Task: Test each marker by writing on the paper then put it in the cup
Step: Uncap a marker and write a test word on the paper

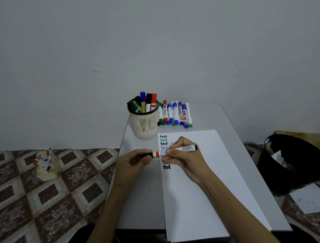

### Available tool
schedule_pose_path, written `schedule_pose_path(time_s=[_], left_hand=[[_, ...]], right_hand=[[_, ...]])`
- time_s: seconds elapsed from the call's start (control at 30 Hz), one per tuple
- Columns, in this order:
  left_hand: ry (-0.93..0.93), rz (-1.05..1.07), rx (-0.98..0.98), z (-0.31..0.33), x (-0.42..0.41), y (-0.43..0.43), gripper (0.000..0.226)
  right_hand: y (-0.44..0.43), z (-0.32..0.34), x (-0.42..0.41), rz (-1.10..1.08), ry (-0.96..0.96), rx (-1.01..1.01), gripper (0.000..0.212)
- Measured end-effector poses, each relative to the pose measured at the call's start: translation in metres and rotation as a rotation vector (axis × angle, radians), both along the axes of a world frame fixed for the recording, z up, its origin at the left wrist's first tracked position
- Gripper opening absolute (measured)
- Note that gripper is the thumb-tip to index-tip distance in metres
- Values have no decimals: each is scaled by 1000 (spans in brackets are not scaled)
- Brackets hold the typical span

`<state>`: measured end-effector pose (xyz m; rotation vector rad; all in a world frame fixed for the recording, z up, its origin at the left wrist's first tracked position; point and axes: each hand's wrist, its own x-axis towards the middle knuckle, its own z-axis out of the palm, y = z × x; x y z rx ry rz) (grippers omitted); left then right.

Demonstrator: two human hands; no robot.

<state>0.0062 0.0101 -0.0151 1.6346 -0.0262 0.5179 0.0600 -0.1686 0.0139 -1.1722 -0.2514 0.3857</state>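
Two bare forearms come in from the near edge and meet over the upper left of the page. Between them is a white-barrelled marker (184,148) with an orange-red band and black ends, held level and crosswise just above the paper. The left hand (133,162) has its fingers curled round the marker's black left end. The right hand (181,156) pinches the barrel beside the band, and the barcode end sticks out to the right. Whether the cap is on or off I can't tell from here.

Under them a white sheet of paper (199,195) lies lengthwise on the pale grey surface (142,199). Down its left margin runs the word "test" in black, green, black and blue, then lines hidden by the hands, then one more in black.

Just beyond the sheet's far left corner stands a cream slotted plastic cup (145,124) holding upright markers capped in blue, black, red and green. Beside it on the right lies a row of capped markers (175,114), side by side, in blue, green and red.

On the brown-and-cream patterned floor (27,199), a small cream box of markers (46,166) sits to the left. To the right is a black round bin (292,164) with a loose white sheet (312,199) in front of it. A plain grey wall (148,36) backs it all.
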Motion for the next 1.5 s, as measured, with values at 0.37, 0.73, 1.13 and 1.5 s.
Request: schedule_pose_path(time_s=[0.37, 0.73, 1.13, 1.5], left_hand=[[-210, 116, 349, 0, -2, 3, 20], [-56, 125, 45, 2, 2, 1, 18], [-26, 123, 97, -2, 5, 1, 43], [103, 30, 768, -16, 11, -7, 59]], right_hand=[[6, -1, -3, -20, 102, 58, 14], [-11, 20, 13, 91, 51, -90, 9], [13, 39, 29, 113, -782, -1131, 22], [51, 93, 84, -550, -609, -129, 17]])
